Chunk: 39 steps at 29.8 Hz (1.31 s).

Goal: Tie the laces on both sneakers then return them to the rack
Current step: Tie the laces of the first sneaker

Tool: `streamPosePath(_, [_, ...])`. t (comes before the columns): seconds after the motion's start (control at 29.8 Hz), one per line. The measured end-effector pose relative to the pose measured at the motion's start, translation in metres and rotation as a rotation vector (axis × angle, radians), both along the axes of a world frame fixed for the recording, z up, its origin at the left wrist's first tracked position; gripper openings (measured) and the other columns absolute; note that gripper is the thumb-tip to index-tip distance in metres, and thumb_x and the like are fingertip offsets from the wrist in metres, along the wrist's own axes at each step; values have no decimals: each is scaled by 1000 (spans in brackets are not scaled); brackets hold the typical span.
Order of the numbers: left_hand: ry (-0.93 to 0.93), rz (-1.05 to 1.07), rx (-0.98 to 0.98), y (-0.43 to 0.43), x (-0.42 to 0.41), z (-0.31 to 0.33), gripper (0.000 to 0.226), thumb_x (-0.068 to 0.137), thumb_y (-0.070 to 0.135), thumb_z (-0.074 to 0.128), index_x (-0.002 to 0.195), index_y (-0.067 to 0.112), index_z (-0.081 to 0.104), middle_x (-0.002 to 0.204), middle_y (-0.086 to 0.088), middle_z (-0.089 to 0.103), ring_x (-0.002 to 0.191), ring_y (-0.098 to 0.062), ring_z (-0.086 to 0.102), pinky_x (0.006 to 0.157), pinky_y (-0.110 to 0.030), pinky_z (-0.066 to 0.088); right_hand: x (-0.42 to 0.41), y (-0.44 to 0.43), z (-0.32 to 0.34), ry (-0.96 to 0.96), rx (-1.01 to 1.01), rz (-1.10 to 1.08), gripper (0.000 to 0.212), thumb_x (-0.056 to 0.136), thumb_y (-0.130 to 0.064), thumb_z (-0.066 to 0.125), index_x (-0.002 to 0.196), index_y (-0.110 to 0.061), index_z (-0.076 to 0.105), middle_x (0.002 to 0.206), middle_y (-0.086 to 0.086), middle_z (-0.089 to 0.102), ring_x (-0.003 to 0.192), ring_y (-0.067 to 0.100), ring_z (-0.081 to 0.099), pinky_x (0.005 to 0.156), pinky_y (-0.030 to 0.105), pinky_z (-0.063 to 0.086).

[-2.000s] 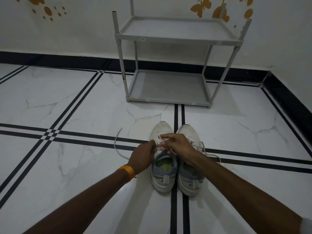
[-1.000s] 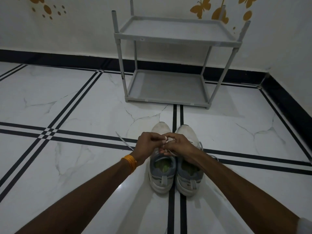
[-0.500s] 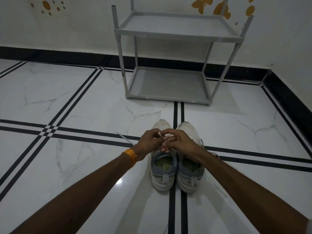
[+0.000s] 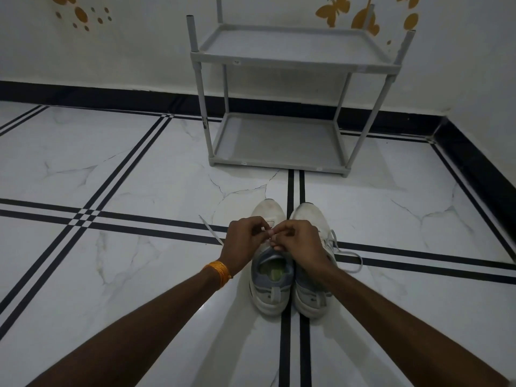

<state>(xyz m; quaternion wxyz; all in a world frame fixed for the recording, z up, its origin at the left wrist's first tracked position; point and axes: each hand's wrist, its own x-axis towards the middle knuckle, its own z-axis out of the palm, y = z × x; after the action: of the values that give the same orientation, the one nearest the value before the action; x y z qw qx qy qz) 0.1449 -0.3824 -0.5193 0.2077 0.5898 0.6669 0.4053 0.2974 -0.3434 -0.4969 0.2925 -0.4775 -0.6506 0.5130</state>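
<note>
The white marble floor with black stripes [image 4: 139,177] spread under the grey two-tier plastic rack [image 4: 279,141], which stood bare by the wall. Nearer me, touching side by side, sat the pair of white-and-grey sneakers [image 4: 272,289]. My left hand [image 4: 243,241] and right hand [image 4: 300,244] met over the left one, fingers pinched on its white lace [image 4: 210,231] (one end trailing leftwards).

Pair of white-and-grey sneakers [image 4: 287,275] side by side on white marble floor [image 4: 139,174], before grey two-shelf plastic rack [image 4: 282,113] against wall; both hands above left sneaker.
</note>
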Motion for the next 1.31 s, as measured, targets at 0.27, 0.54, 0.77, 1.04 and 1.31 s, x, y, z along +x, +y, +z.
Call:
streamPosePath(0.27, [150, -156, -126, -2, -3, 13, 19, 88, 17, 68, 103, 8, 76, 95, -12, 76, 85, -25, 69, 85, -32, 56, -1, 4, -4, -16, -26, -65, 6, 88, -6, 68, 90, -3, 73, 77, 11, 75, 61, 14, 72, 62, 20, 59])
streamPosePath(0.54, [-28, -170, -426, 10, -4, 25, 25, 97, 21, 54, 95, 2, 71, 78, -11, 65, 68, -16, 53, 61, -18, 38, 11, 7, 2, 56, -51, 79, 14, 75, -3, 80, 88, -5, 76, 86, 6, 77, 82, 16, 74, 78, 25, 60])
streamPosePath(0.77, [-836, -212, -832, 11, -17, 18, 15, 94, 9, 50, 80, 9, 56, 65, -3, 47, 58, -10, 42, 60, -22, 35, 13, 4, -3, 203, -200, 106, 10, 84, 5, 69, 93, 0, 70, 90, 15, 76, 84, 25, 75, 71, 26, 59])
streamPosePath(1.04, [-699, -111, -781, 13, -8, 26, 16, 94, 8, 52, 80, 4, 60, 62, -5, 54, 52, -9, 49, 47, -17, 44, 8, 6, 7, -245, 308, 241, 17, 77, -25, 78, 87, -19, 65, 86, -5, 70, 77, 8, 67, 70, 25, 57])
streamPosePath(1.31, [-512, 53, -595, 8, -10, 24, 19, 92, 13, 60, 84, 0, 70, 65, -7, 59, 58, -13, 53, 53, -19, 48, 13, -1, 6, -167, 221, 133, 13, 90, -14, 66, 83, -4, 65, 81, 5, 70, 67, 6, 68, 59, 14, 50])
